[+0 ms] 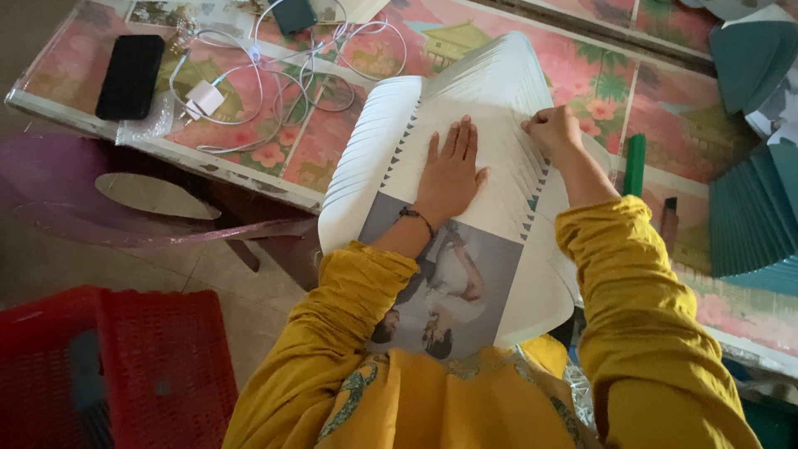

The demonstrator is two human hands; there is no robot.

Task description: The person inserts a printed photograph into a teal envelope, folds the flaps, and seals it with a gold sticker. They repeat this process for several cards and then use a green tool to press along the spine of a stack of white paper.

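Floral pink covering is seen on the surface, which carries a black phone, tangled white cables with a charger, and a green marker. A fanned stack of white sheets is laid across its edge, with a photo print lowest. The left hand is pressed flat and open on the sheets, grasping nothing. The right hand is clenched at the stack's right edge, where a sheet edge seems pinched. Teal sheets are fanned at right; a red crate sits on the floor.
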